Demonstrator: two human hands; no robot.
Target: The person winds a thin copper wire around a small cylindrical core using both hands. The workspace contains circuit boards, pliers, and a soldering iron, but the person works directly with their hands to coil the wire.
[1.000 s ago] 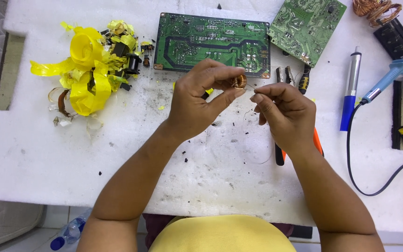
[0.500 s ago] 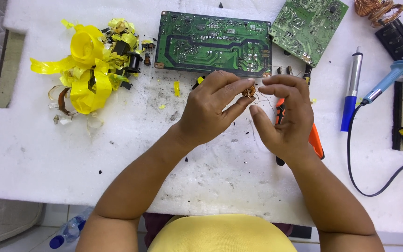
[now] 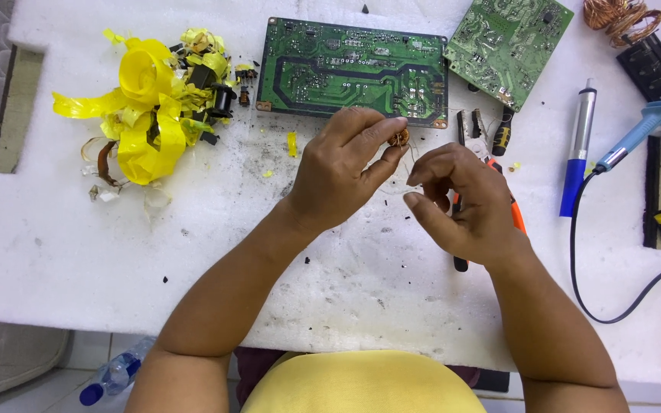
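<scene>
Copper is showing between our left fingertips: we are pinching a small coil (image 3: 398,138) with the left hand (image 3: 342,168), thumb and forefinger clamped on it, just below the near edge of the big board (image 3: 353,69). The coil is sitting in the air above the foam sheet (image 3: 216,252), not touching it. Our right hand (image 3: 460,203) is hovering just beside the coil, fingers curled and thumb held apart from them; we are seeing a thin wire running from the coil toward those fingertips, but we cannot tell whether they are gripping it.

Under the right hand we are covering pliers with orange handles (image 3: 516,218), lying on the foam, and just beyond them cutters (image 3: 474,126) are resting near the board's corner. A second board (image 3: 510,42) is lying tilted at the upper right, overlapping the foam's far edge. To the right, well apart from our hands, a solder sucker (image 3: 579,145) in blue and silver is lying upright along the sheet, and a soldering iron (image 3: 644,130) with a blue grip is trailing its black cord in a loop toward us. A bundle of copper wire (image 3: 621,17) is sitting at the top right.

At the upper left, a heap of yellow tape (image 3: 143,107) is lying mixed with small black parts. A bottle (image 3: 112,375) is lying on the floor below.
</scene>
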